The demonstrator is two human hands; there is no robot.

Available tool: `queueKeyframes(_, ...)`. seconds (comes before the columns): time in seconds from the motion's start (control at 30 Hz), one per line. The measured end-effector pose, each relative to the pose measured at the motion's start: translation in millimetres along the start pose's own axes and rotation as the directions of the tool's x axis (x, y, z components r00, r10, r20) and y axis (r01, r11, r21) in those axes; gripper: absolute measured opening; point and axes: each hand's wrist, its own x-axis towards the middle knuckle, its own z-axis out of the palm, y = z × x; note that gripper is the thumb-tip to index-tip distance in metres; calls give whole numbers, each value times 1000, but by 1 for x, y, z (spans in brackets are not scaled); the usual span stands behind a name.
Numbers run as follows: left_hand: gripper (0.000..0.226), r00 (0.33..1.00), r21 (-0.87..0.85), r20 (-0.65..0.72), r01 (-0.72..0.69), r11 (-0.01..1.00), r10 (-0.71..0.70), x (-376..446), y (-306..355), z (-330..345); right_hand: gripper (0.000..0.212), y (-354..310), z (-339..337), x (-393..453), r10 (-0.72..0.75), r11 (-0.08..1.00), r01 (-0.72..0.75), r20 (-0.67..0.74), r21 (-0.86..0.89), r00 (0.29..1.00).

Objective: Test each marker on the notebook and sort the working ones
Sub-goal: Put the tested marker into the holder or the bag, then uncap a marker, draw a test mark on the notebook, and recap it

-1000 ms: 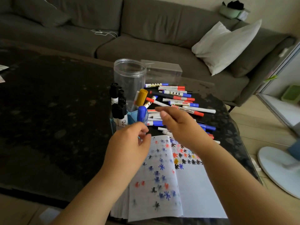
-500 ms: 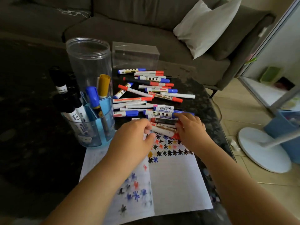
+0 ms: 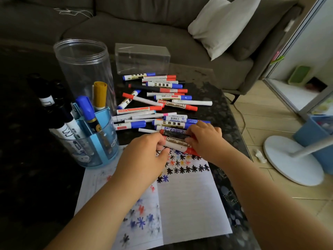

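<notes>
An open notebook (image 3: 189,199) with coloured star scribbles lies on the dark table. At its top edge lies a red whiteboard marker (image 3: 177,142), the nearest of a loose pile of markers (image 3: 158,98). My left hand (image 3: 144,157) pinches the marker's left end. My right hand (image 3: 205,139) curls its fingers over the right end, hiding the cap. A blue pen holder (image 3: 103,141) to the left holds black, blue and yellow markers upright.
A tall clear jar (image 3: 81,65) stands behind the holder, and a clear plastic box (image 3: 142,58) sits behind the pile. A grey sofa with a white pillow (image 3: 221,24) is beyond the table. The table's right edge drops to a floor with a white fan base (image 3: 292,159).
My left hand left the blue marker in the holder and came to the markers at the notebook's top edge. My right hand dropped onto the same markers. The view moved closer.
</notes>
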Motion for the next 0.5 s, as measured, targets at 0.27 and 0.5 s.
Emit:
queueKeyframes(0.27, 13, 990, -153, -139, 10, 988, -31, -1, 3, -9, 19, -7, -47, -44, 75, 880, 73, -290, 469, 954)
queueKeyframes(0.5, 4, 999, -251, -41, -9, 968, -1, -6, 11, -5, 22, -20, -44, -80, 186, 309, -21, -38, 951, 982)
